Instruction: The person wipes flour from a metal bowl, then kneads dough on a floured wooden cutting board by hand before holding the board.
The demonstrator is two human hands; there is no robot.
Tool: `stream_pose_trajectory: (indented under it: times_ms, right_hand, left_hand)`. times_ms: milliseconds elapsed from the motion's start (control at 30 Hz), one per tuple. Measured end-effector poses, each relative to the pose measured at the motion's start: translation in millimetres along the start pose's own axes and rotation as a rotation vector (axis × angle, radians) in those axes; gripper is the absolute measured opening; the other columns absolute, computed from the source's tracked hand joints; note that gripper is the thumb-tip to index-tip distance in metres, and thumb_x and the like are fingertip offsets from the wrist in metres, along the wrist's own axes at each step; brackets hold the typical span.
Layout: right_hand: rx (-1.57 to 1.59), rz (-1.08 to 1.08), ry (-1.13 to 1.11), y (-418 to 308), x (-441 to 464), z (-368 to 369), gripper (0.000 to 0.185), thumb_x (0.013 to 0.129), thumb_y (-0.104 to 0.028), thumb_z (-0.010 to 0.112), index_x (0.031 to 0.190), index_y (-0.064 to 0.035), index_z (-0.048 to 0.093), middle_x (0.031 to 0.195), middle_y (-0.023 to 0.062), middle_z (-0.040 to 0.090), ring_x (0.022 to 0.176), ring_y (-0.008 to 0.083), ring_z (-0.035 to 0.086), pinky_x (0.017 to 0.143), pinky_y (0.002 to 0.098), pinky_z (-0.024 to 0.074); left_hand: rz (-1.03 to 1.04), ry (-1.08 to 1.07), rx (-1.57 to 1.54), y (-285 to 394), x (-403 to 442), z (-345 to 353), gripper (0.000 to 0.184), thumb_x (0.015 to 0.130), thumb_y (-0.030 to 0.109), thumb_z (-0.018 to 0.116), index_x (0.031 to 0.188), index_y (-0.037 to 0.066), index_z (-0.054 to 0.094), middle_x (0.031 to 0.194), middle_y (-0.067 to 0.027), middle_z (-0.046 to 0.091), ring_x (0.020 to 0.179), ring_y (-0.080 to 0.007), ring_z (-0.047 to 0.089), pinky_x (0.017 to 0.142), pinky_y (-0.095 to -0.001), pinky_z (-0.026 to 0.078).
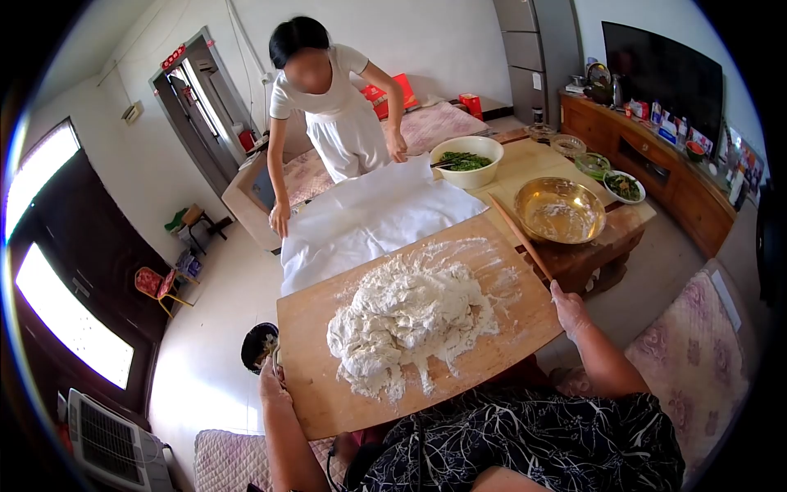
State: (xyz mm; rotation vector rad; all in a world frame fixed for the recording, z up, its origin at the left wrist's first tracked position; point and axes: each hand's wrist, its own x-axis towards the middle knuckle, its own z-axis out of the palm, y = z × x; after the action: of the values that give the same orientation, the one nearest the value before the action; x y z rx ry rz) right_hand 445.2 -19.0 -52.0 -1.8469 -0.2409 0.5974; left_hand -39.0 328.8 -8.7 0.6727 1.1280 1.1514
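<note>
A wooden board (307, 328) carries a rough heap of floury dough (410, 316), with loose flour scattered around it. My left hand (273, 385) is closed on the board's left edge, beside a metal handle. At the right edge, my right hand (568, 312) grips the board too, its fingers partly hidden under it. A rolling pin (520, 236) runs past the board's far right side, its near end close to my right hand. Beyond the board, another person (340, 107) holds a white cloth (373, 217) by its far corners; it covers part of the table.
On the table (533, 160) stand a bowl of greens (466, 161), a flour-smeared golden basin (560, 211) and a small dish of greens (624, 187). A black bin (260, 348) is on the floor at left. A sofa seat (684, 344) lies to my right.
</note>
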Motion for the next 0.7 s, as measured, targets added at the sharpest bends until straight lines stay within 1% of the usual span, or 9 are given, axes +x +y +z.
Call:
stream_pose_trajectory:
  times_ms: [67,133,200,267,500,567,600,667,700]
  right_hand:
    - [-0.025,0.019,0.011,-3,-1,1,0.058,0.085,-0.056,0.051,0.071,0.0007,0.057,0.072,0.006,0.055,0.069,0.0138,0.048,0.067,0.029,0.0422]
    - [-0.021,0.009,0.012,-5,-2,2,0.058,0.085,-0.056,0.051,0.07,0.0005,0.056,0.071,0.0061,0.054,0.068,0.0139,0.048,0.067,0.0291,0.0422]
    - [-0.018,0.0,0.013,-2,2,4,0.058,0.084,-0.056,0.052,0.07,0.0002,0.056,0.071,0.0061,0.054,0.068,0.014,0.048,0.067,0.0291,0.0421]
    - [-0.013,-0.014,0.009,3,6,4,0.058,0.084,-0.056,0.052,0.069,-0.0001,0.055,0.07,0.0062,0.054,0.068,0.0145,0.048,0.067,0.0296,0.0421]
    - [-0.027,-0.013,0.036,-3,2,6,0.057,0.084,-0.055,0.053,0.067,-0.0005,0.055,0.068,0.0057,0.053,0.067,0.0144,0.047,0.067,0.0294,0.042]
    - [0.003,-0.005,0.014,-6,-1,6,0.057,0.084,-0.055,0.053,0.067,-0.0008,0.055,0.068,0.0056,0.053,0.067,0.0142,0.047,0.067,0.0292,0.0418]
    - [0.003,-0.006,0.015,-5,-1,5,0.057,0.084,-0.055,0.053,0.067,-0.0008,0.055,0.068,0.0056,0.053,0.067,0.0142,0.047,0.067,0.0292,0.0418]
    - [-0.002,0.0,0.016,-4,0,5,0.057,0.084,-0.055,0.053,0.067,-0.001,0.055,0.068,0.0055,0.053,0.067,0.0142,0.047,0.067,0.0291,0.0417]
    - [-0.001,0.0,0.016,-3,0,5,0.057,0.084,-0.055,0.053,0.067,-0.001,0.055,0.068,0.0055,0.053,0.067,0.0142,0.047,0.067,0.0291,0.0417]
  left_hand:
    - [-0.031,-0.149,0.032,-1,11,-17,0.034,0.093,0.034,0.041,0.091,0.005,0.059,0.072,-0.0053,0.065,0.054,-0.0139,0.06,0.048,-0.0237,0.05]
    - [-0.042,-0.136,0.04,-3,21,-28,0.034,0.093,0.034,0.041,0.091,0.006,0.059,0.072,-0.0052,0.064,0.054,-0.014,0.061,0.049,-0.0239,0.05]
    - [-0.053,-0.121,0.049,-3,14,-19,0.033,0.093,0.034,0.041,0.09,0.006,0.059,0.072,-0.0052,0.064,0.055,-0.014,0.061,0.049,-0.0242,0.051]
    - [-0.01,0.018,0.035,-4,3,-4,0.022,0.09,0.03,0.05,0.089,0.009,0.057,0.068,0.0009,0.059,0.052,-0.0103,0.056,0.044,-0.0214,0.043]
    - [-0.013,-0.021,-0.003,-5,1,0,0.022,0.09,0.03,0.05,0.09,0.009,0.058,0.066,0.0016,0.058,0.052,-0.0097,0.055,0.043,-0.0202,0.042]
    - [-0.008,-0.029,0.009,-5,3,0,0.022,0.09,0.031,0.05,0.082,0.011,0.056,0.062,0.0018,0.057,0.047,-0.0101,0.052,0.04,-0.021,0.039]
    - [-0.008,-0.03,0.008,-5,4,-2,0.022,0.09,0.031,0.05,0.082,0.011,0.056,0.062,0.0018,0.057,0.047,-0.0101,0.052,0.04,-0.021,0.039]
    - [-0.01,-0.032,0.059,-5,4,-5,0.026,0.089,0.033,0.051,0.072,0.013,0.051,0.057,0.002,0.054,0.042,-0.0094,0.048,0.037,-0.0217,0.035]
    - [-0.009,-0.033,0.059,-6,5,-4,0.026,0.089,0.033,0.051,0.072,0.013,0.051,0.057,0.002,0.054,0.042,-0.0094,0.048,0.037,-0.0217,0.035]
